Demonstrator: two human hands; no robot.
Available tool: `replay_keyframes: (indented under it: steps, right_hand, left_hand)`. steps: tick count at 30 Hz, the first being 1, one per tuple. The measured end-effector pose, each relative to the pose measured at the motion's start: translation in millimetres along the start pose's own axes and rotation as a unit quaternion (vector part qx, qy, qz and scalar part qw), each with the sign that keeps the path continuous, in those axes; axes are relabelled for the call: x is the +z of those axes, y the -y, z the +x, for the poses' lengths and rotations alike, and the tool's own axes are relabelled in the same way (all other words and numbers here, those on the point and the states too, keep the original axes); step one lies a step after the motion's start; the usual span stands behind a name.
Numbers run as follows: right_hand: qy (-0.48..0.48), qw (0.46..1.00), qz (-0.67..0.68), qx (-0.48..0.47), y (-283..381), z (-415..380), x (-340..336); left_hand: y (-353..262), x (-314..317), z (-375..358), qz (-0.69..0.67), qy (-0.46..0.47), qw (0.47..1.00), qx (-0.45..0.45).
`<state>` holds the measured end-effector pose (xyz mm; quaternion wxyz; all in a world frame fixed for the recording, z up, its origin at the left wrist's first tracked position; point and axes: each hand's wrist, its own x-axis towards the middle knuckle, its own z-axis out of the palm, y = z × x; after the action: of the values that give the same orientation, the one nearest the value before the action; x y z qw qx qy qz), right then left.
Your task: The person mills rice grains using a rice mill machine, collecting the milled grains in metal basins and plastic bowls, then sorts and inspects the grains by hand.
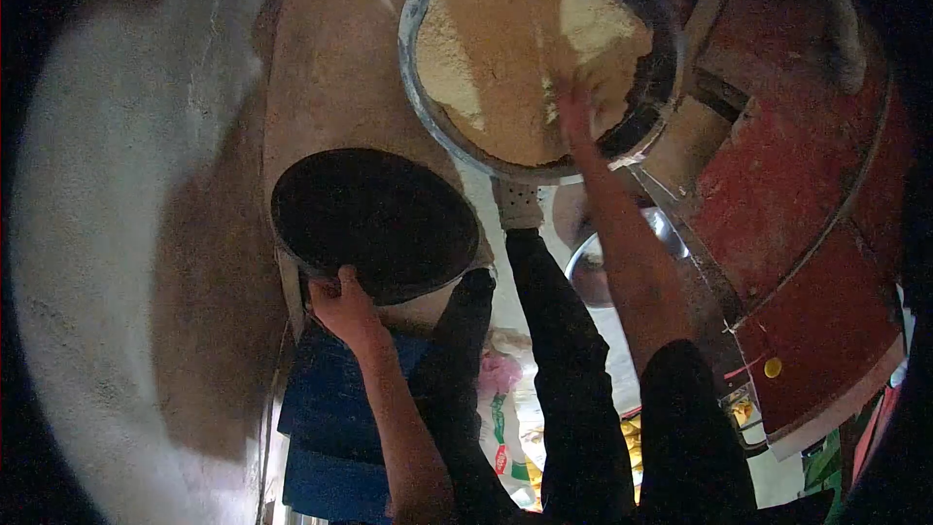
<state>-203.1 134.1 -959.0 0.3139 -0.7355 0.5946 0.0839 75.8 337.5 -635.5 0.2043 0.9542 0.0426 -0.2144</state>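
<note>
My right hand [575, 115] is down in the pale, flour-like powder [505, 49] in the big metal basin [409, 58], at the near right part of the heap. I judge the step in hand to be working or gathering this powder by hand. The fingers are blurred and partly sunk in it, so I cannot tell whether they are spread or closed around any. The powder covers most of the basin's bottom, with a dark, uncovered strip along the right side, and a shadow falls across its middle.

My left hand [342, 309] grips the near edge of a dark round pan [374, 224], thumb over the rim and fingers beneath. The pan is just to the left of the basin and apart from it; I cannot make out whether its bottom is solid or mesh.

As I judge it, taking up powder calls for the right fingers to curl under it and stay cupped, while the left grip holds the pan steady. The basin's raised rim needs clearing too. Below my right forearm is a shiny metal bowl [589, 277], and my shoe [518, 206] is close to the basin's near edge.
</note>
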Motion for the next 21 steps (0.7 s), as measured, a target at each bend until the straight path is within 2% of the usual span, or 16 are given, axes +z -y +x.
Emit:
replay_keyframes:
  steps: [1,2,3,4,5,7,9,11,13,14,16,17,18,20,21]
  right_hand:
    - [-0.062,0.996,0.019,-0.054,11.4,-8.3,11.1]
    - [-0.065,0.996,0.019,-0.056,28.3,-10.3,8.8]
    - [-0.007,0.962,0.269,0.035,49.1,-9.0,-2.1]
    - [0.052,0.856,0.499,0.126,64.1,-11.1,-21.5]
    - [0.049,0.856,0.498,0.128,71.2,-13.8,-46.3]
    - [0.032,0.895,0.439,0.073,91.9,-19.0,-92.9]
    - [-0.07,0.942,0.317,0.084,16.6,15.1,-58.5]
    - [-0.085,0.872,0.413,0.248,18.2,45.7,-87.7]
    - [-0.08,0.835,0.471,0.273,25.5,77.8,-81.0]
    - [-0.056,0.828,0.494,0.258,36.5,95.9,-73.7]
    - [0.022,0.824,0.52,0.224,64.5,133.7,-60.7]
    - [0.059,0.829,0.52,0.196,80.3,144.3,-56.1]
    - [0.086,0.838,0.516,0.155,93.7,147.0,-53.5]
    - [0.12,0.853,0.508,0.002,109.4,138.5,-69.3]
    - [0.13,0.872,0.472,0.008,126.6,114.7,-102.2]
  left_hand:
    - [0.4,1.9,-0.4,-0.008,-0.007,0.999,0.038]
    - [-3.5,2.4,-3.3,-0.012,-0.008,0.999,0.039]
    - [-9.3,4.1,-8.4,-0.004,-0.006,1.0,0.001]
    - [-14.6,5.3,-13.8,0.007,-0.002,0.999,-0.038]
    - [-20.0,6.0,-17.5,0.007,0.001,0.999,-0.036]
    - [-28.9,4.2,-21.5,-0.085,0.031,0.993,-0.082]
    - [-30.6,0.0,-23.0,-0.084,0.047,0.994,-0.055]
    - [-33.8,2.4,-22.2,-0.084,0.062,0.994,-0.027]
    - [-38.4,6.1,-17.1,-0.014,0.023,0.999,-0.033]
    - [-40.8,3.4,-13.0,-0.011,0.017,0.999,-0.029]
    - [-49.4,-2.9,-4.2,0.031,0.1,0.994,-0.037]
    - [-56.6,-3.2,-4.2,0.029,0.093,0.995,-0.036]
    - [-65.3,-1.8,-6.9,0.005,0.107,0.994,-0.035]
    - [-72.2,-0.1,-8.1,-0.023,0.123,0.991,-0.035]
    - [-70.9,-1.9,-5.5,-0.019,0.152,0.988,-0.034]
